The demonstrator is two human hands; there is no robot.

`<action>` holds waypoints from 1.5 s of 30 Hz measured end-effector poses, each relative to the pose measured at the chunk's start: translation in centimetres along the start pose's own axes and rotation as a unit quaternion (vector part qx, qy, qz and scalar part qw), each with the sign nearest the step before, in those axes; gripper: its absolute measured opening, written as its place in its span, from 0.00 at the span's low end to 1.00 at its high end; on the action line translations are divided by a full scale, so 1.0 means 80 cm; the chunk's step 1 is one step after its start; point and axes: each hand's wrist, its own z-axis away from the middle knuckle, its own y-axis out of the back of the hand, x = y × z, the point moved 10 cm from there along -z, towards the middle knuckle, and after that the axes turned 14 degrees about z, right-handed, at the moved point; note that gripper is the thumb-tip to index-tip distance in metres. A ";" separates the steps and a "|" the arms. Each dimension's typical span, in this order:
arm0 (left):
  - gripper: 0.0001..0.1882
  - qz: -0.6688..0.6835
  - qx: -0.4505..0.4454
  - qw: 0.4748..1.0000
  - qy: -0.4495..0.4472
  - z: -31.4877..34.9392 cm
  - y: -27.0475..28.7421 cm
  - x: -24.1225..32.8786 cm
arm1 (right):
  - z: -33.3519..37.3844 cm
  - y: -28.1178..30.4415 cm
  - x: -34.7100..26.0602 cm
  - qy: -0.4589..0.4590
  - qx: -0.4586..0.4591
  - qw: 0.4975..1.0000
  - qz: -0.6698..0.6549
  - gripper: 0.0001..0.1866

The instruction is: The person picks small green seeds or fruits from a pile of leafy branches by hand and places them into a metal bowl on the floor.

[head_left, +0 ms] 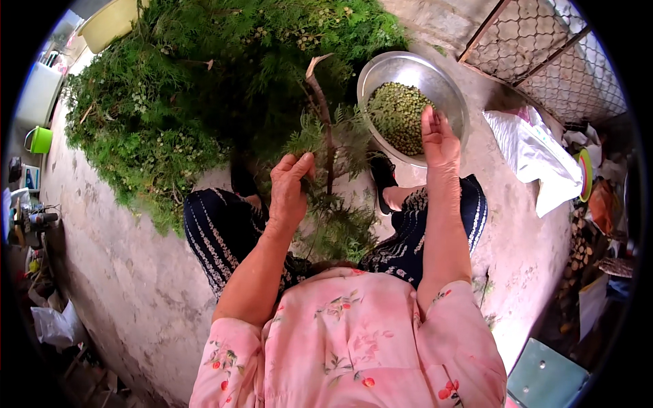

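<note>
My left hand [290, 190] is closed, thumb and fingers pressed together, on a leafy conifer branch [328, 146]. Its bare woody stem rises to a pale broken end, and its green sprays hang between my knees. The exact spot of the grip is hidden by the fingers. To the right, my right hand [440, 139] is raised at the near right side of a metal basin [445, 85], fingers slightly bent and apart, with nothing visible in them. Many small green cones [398, 115] lie in the basin. Part of the branch's foliage overlaps the basin's left rim.
A large heap of cut conifer branches [149, 102] spreads ahead and left. A white sack [527, 149] lies to the right, below a wire mesh panel [544, 54]. A green bucket [41, 140] stands far left; a grey-green stool [547, 374] is at lower right.
</note>
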 end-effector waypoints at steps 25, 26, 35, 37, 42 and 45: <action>0.15 0.053 0.206 0.969 -0.127 0.020 0.085 0.051 | 0.107 -0.041 0.145 -0.245 -0.136 0.876 0.393 0.36; 0.15 0.053 0.205 0.968 -0.131 0.024 0.084 0.052 | 0.111 -0.053 0.136 -0.243 -0.139 0.876 0.392 0.36; 0.18 0.109 0.176 0.978 -0.015 -0.005 0.101 0.006 | 0.120 -0.071 0.137 -0.210 -0.171 0.883 0.383 0.18; 0.19 0.148 0.201 0.968 0.020 -0.004 0.085 -0.004 | 0.128 -0.073 0.141 -0.237 -0.185 0.888 0.347 0.16; 0.25 0.288 0.215 0.930 -0.076 0.016 0.103 -0.004 | 0.142 -0.080 0.156 -0.243 -0.192 0.906 0.288 0.18; 0.23 0.285 0.223 0.932 -0.029 0.028 0.093 -0.013 | 0.139 -0.073 0.164 -0.247 -0.184 0.913 0.268 0.23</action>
